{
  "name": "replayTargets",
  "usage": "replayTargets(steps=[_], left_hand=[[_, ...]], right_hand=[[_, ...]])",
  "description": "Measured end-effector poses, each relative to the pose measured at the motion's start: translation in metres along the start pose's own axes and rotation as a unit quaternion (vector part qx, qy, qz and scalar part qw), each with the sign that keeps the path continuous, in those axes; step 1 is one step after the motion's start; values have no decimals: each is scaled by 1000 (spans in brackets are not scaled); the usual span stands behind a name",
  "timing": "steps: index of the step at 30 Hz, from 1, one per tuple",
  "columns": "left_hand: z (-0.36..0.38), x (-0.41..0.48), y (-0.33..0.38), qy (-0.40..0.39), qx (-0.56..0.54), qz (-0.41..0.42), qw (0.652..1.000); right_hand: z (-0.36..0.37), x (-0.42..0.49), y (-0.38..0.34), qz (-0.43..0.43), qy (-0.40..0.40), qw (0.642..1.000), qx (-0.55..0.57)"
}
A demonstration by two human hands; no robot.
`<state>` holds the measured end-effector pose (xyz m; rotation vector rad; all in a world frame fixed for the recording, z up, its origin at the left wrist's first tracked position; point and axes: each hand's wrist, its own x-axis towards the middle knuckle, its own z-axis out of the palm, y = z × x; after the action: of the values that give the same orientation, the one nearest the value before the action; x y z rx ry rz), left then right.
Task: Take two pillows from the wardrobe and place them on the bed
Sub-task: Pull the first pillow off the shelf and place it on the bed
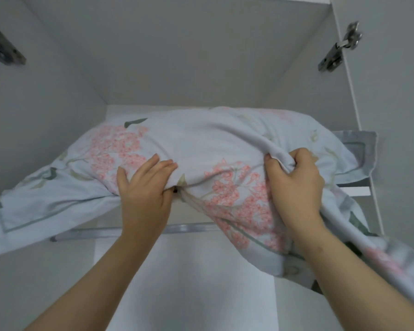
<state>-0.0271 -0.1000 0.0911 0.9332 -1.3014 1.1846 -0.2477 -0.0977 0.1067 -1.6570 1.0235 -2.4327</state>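
Up inside a white wardrobe of smooth matte panels, on the upper shelf: a soft, plump pillow in a pale blue cotton-like case, printed with clusters of small pink blossoms and grey-green leaves. Long axis running left to right across the shelf, roughly parallel to its front edge, with the right end angled a little toward the camera. Flat, limp border flaps edged with a grey-green stripe, draping over the shelf front at the left and spilling down at the lower right. Fabric creased and bunched in the middle, rounded and puffy toward the back.

Left hand pressed on the pillow's front edge, fingers spread partway over the top and thumb tucked beneath, pinching the cloth. Right hand curled tight into a fist around a gathered ridge of the case, knuckles up, fabric folded over the fingertips. Both forearms bare, reaching up from below.

Metal hinges bright and angular on the right side wall, another blurred at upper left. A glossy silvery rail crossing beneath the shelf.
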Motion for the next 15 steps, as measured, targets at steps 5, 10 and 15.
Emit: replayTargets(steps=[5,10,15], left_hand=[[-17,-7,26,-7,-19,-83,996],[-32,-27,79,14,-63,-279,958],[-50,-25,100,1,-66,-344,936]], right_hand=[[-27,-11,5,-2,-48,999,-6],[-63,-15,17,-13,-126,991,-33],[-82,-19,21,-60,-164,979,-107]])
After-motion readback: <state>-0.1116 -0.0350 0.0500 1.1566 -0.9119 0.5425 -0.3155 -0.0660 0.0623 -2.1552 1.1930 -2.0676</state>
